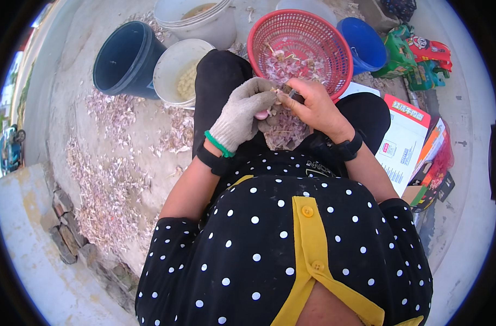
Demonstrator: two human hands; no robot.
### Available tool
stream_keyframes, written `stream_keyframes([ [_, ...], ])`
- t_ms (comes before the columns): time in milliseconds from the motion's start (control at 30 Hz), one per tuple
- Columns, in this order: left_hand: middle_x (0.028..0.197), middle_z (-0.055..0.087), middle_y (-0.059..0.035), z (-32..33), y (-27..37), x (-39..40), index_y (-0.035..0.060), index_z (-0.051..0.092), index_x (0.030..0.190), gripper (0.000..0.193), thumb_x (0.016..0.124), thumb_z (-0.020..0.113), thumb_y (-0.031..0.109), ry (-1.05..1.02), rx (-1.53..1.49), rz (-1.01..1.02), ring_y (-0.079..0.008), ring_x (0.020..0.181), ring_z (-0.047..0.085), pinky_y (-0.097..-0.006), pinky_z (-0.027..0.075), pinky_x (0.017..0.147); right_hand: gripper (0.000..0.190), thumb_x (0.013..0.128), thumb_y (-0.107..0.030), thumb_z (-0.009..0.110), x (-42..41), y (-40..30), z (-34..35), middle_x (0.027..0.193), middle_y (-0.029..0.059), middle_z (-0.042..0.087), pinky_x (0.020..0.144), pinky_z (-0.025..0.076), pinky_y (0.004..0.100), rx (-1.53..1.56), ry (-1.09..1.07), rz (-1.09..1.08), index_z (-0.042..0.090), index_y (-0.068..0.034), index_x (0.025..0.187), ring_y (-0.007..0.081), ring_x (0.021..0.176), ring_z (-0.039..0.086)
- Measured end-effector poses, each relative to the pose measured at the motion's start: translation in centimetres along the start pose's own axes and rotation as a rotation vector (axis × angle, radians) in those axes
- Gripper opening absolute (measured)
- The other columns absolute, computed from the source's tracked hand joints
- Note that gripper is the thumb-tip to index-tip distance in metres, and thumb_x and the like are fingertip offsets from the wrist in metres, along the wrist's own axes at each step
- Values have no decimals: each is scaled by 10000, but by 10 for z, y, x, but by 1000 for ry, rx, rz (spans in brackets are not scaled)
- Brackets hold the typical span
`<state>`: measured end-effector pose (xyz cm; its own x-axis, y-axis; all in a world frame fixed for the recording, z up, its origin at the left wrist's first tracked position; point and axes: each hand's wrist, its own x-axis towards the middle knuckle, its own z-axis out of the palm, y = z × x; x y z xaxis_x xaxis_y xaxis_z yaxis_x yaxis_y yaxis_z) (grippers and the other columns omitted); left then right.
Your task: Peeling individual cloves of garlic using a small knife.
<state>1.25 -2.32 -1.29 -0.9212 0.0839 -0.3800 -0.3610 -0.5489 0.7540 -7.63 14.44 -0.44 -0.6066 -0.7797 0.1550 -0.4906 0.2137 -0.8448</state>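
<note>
My left hand [243,114], in a white knitted glove with a green cuff, is closed around garlic; a pinkish clove [262,114] shows at its fingers. My bare right hand [315,104] grips a small dark tool [292,93], its kind hard to make out, against the garlic at my left fingertips. Both hands meet above my lap, where purplish garlic skins [286,132] lie. Just beyond them stands a red plastic colander basket [343,77] with garlic skins and some bulbs inside. A white bucket [160,67] holding pale peeled cloves [187,83] is left of my knee.
A dark bucket [121,61] stands at the far left, stacked white buckets [219,30] behind, and a blue bucket [362,45] right of the basket. Garlic skins [105,195] litter the ground at left. A flattened printed carton [402,142] and green packages [398,53] lie at right.
</note>
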Motion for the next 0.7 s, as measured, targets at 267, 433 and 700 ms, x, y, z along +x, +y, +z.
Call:
stream_keyframes([
  [267, 816, 571, -71, 13, 0, 4, 11, 531, 1115, 228, 908, 499, 103, 65, -204, -1, -112, 581, 518, -209, 391, 456, 155, 831, -94, 654, -2, 11, 10, 781, 132, 594, 623, 466, 352, -126, 150, -251, 578, -14, 941, 297, 688, 596],
  [433, 819, 587, -81, 6, -6, 7, 4, 524, 1174, 281, 910, 492, 94, 65, 42, 100, -124, 600, 542, -227, 433, 479, 160, 907, -159, 636, -7, 14, 3, 795, 53, 634, 522, 433, 251, 471, 57, 277, 600, -18, 974, 103, 590, 559],
  [700, 835, 593, -89, 6, 2, 0, 20, 527, 1060, 180, 928, 521, 142, 93, -124, 42, -116, 620, 557, -214, 414, 450, 146, 943, -163, 600, -7, 17, 1, 799, 28, 631, 441, 348, 145, 1036, 16, 398, 611, -18, 953, 43, 579, 540],
])
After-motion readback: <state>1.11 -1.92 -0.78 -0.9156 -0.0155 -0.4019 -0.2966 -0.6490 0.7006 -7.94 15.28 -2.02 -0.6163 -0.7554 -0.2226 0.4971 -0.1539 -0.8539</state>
